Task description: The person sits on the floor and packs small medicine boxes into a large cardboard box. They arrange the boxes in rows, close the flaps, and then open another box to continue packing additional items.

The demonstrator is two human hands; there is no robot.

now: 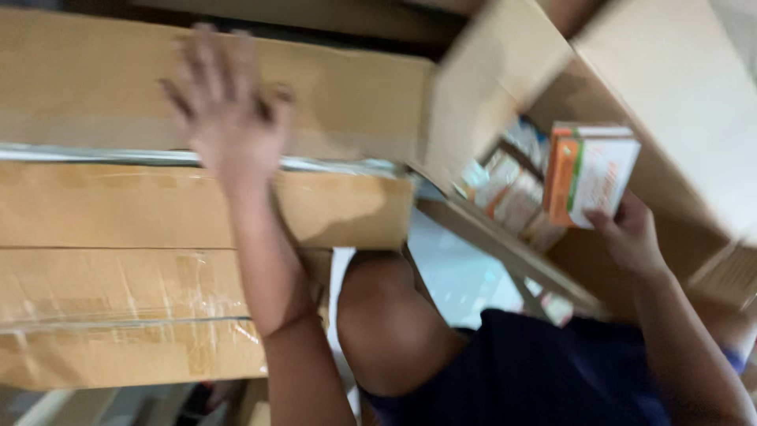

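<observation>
Fingers spread wide, the left hand (229, 118) presses flat on the taped seam of a sealed cardboard carton (118, 197), seemingly bracing it, holding nothing. The right hand (631, 237) closes around the lower end of a small orange-and-white box (591, 173), held upright above the open carton (670, 102) at the right, just beside its raised flap (489, 79). More small packets (509, 185) crowd inside below it, blurred. A bent knee (386, 315) sits between the two cartons.
</observation>
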